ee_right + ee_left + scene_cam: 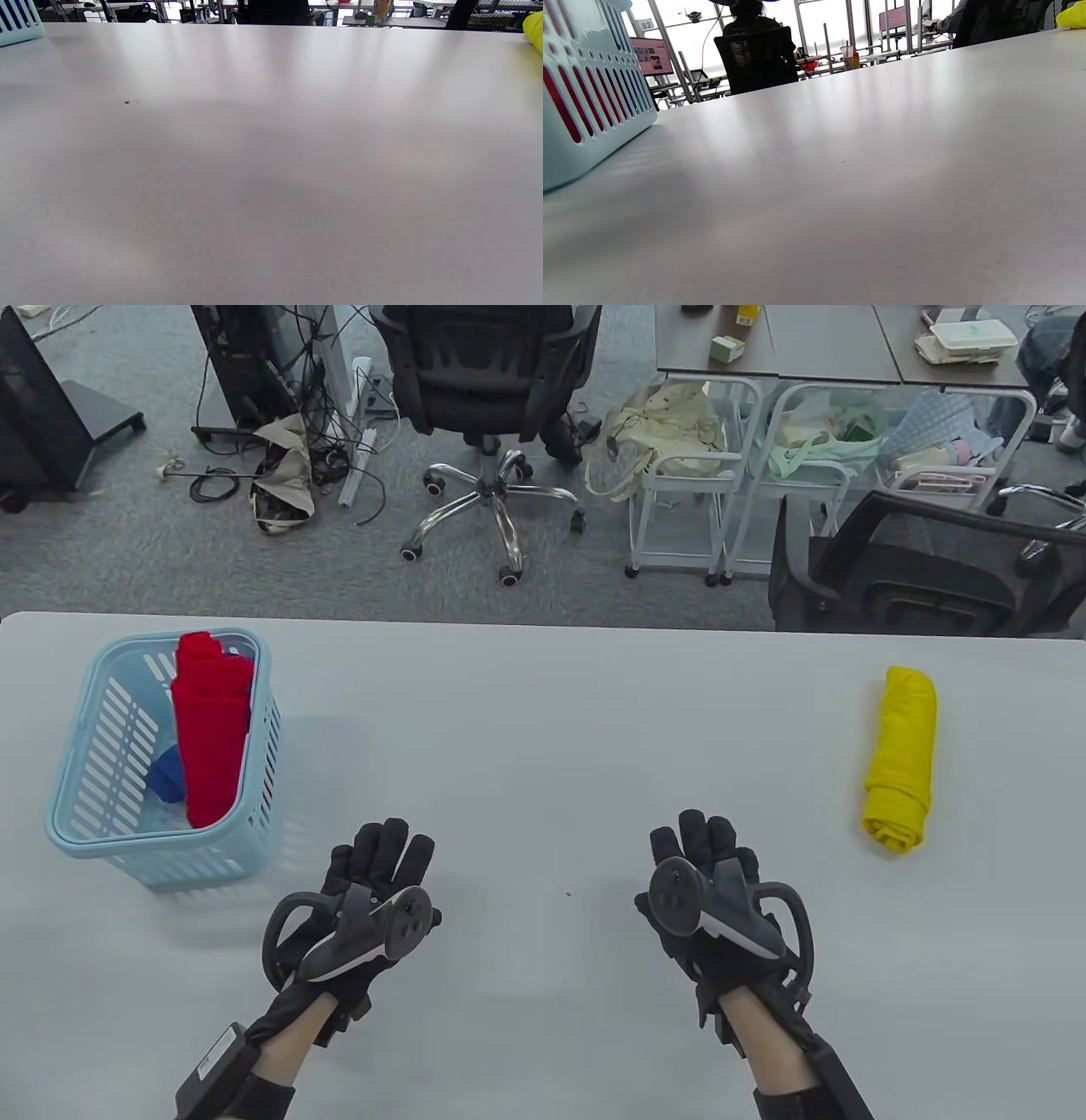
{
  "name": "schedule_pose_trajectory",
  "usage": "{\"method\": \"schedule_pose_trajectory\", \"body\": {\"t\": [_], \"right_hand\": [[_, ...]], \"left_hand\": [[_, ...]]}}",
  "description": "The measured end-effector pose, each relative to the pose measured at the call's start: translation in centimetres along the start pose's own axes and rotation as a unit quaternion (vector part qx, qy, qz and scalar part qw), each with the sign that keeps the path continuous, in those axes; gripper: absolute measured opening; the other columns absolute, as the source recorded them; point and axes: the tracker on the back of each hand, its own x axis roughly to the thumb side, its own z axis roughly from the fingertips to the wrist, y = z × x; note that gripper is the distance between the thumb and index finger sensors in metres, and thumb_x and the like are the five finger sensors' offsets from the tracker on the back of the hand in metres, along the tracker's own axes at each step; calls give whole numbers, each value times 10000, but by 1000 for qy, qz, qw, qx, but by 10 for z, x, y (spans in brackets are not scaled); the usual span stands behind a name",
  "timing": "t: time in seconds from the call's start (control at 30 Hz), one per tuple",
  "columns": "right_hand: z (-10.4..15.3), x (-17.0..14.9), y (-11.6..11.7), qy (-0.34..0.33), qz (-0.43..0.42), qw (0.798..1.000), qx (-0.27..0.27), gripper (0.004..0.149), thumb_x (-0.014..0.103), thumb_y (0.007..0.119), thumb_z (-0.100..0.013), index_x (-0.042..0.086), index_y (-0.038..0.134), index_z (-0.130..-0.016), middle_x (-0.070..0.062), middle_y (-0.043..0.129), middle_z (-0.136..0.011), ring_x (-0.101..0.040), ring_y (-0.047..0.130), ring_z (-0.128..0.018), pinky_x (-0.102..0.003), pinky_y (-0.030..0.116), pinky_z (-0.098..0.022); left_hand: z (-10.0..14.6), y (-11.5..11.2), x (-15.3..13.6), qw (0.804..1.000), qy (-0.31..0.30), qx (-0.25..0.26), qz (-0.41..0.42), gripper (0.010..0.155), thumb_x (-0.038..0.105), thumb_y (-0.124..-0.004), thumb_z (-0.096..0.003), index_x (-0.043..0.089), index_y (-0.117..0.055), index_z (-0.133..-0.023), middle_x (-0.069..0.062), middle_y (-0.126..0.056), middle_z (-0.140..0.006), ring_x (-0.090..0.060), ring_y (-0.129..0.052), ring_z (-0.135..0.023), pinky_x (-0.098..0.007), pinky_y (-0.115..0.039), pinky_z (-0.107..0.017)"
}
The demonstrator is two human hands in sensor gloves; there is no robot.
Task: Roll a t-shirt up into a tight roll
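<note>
Yellow cotton t-shirt (901, 760): rolled tight, lying apart on grey table (543, 712). Left hand (373, 899), right hand (708, 891): fingers relaxed, empty. Task seemingly finished.

Rolled yellow t-shirt (901, 760) at table's right side

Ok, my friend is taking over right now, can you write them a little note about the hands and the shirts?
Left hand: flat on the table, fingers straight, holding nothing.
Right hand: the same, flat and holding nothing.
Yellow t-shirt: already rolled up, lying on the table to the far right, away from both hands.
Red t-shirt: rolled, standing in the light blue basket at the left, with something blue beside it.
Done: yellow and red look rolled.
Left: hard to tell; the blue thing is mostly hidden, so check whether it needs rolling.
</note>
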Motion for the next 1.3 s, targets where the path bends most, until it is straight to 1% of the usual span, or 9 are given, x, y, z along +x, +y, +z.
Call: {"method": "schedule_pose_trajectory", "body": {"t": [0.1,0.23,0.4,0.47,0.6,0.73,0.93,1.1,1.3], "right_hand": [[1,1,8,-9,3,1000,6,768,529,456,-606,178,45,-1151,-181,-75,-1150,-497,-43,-1062,-643,160,-733],[-1,-6,18,15,58,998,8,775,531,458,-601,188,21,-1141,-172,-109,-1139,-487,-77,-1056,-645,130,-732],[-3,-11,17,18,44,999,10,778,532,455,-602,188,4,-1135,-171,-127,-1131,-487,-95,-1048,-646,119,-729],[-2,-12,17,21,48,999,11,781,534,461,-599,187,14,-1137,-173,-115,-1133,-488,-84,-1050,-645,128,-730],[0,-14,13,18,36,999,7,781,533,461,-600,183,17,-1139,-179,-114,-1133,-499,-75,-1048,-646,135,-729],[-2,-14,17,13,30,999,18,782,533,463,-599,181,19,-1138,-183,-111,-1132,-501,-68,-1048,-646,141,-730],[-2,-10,20,-6,21,999,37,783,529,466,-598,171,27,-1139,-192,-107,-1127,-509,-51,-1046,-642,160,-731],[-3,-11,21,-7,20,999,35,785,530,466,-599,171,21,-1136,-192,-112,-1125,-509,-53,-1045,-643,157,-730],[-5,-11,24,-8,17,999,44,784,529,467,-598,169,24,-1136,-193,-107,-1126,-510,-44,-1048,-643,161,-730]], "left_hand": [[-1,-2,3,1000,-5,-4,-4,791,648,-311,-422,333,-144,-1127,-80,-149,-1239,-354,-316,-1161,-532,-409,-843],[-1,-4,5,1000,-5,-5,-10,791,648,-313,-423,331,-146,-1128,-79,-151,-1240,-352,-317,-1162,-532,-409,-843],[1,-2,1,1000,-6,1,-11,782,649,-379,-442,333,-182,-1130,-75,-178,-1242,-348,-340,-1161,-533,-431,-841],[0,5,-6,1000,4,10,4,774,650,-404,-452,339,-216,-1136,-77,-194,-1247,-354,-346,-1162,-542,-435,-839],[-6,30,-24,999,30,37,17,772,647,-422,-461,335,-228,-1140,-78,-223,-1252,-357,-364,-1162,-542,-448,-838],[-19,66,-53,997,62,50,-7,771,645,-451,-467,333,-241,-1141,-71,-288,-1255,-351,-408,-1160,-534,-460,-837],[-47,108,-110,991,124,30,-26,798,644,-551,-463,335,-269,-1141,-78,-301,-1258,-387,-474,-1151,-549,-506,-829],[-74,122,-156,978,201,-13,-50,800,645,-542,-469,342,-234,-1143,-87,-263,-1261,-370,-473,-1155,-558,-538,-818],[-105,122,-193,956,271,-68,-87,774,650,-496,-478,380,-190,-1136,-88,-252,-1265,-359,-513,-1151,-554,-579,-807]]}}
